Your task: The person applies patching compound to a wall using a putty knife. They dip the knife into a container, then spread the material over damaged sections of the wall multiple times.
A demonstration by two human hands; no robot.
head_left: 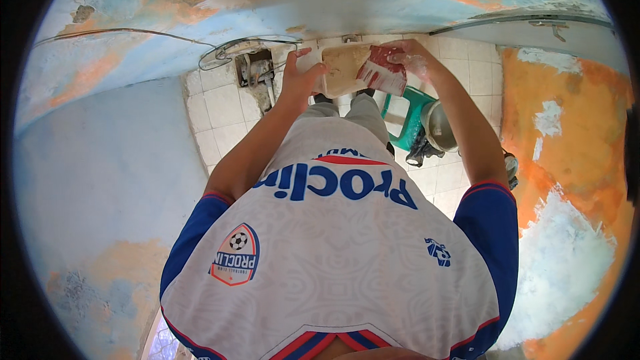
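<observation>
My left hand (303,77) grips the left side of a cream, see-through rectangular plastic tub (341,67), thumb on the near edge and fingers on the far side. In my right hand (415,60) is a flat dark-red putty spreader (387,72) smeared with whitish paste. The spreader's left edge overlaps the right part of the tub; whether the two touch, I cannot tell. Whitish residue marks my right hand and wrist. Both hands are held out in front of me, close to the far wall.
A patchy, scraped wall (300,0) rises just ahead. Left of my hands is an open recess (257,70) with a loose cable (147,31). A green plastic stool (408,117), a metal pot (439,127) and a black bag (421,150) stand right. An orange wall (533,107) has white patches.
</observation>
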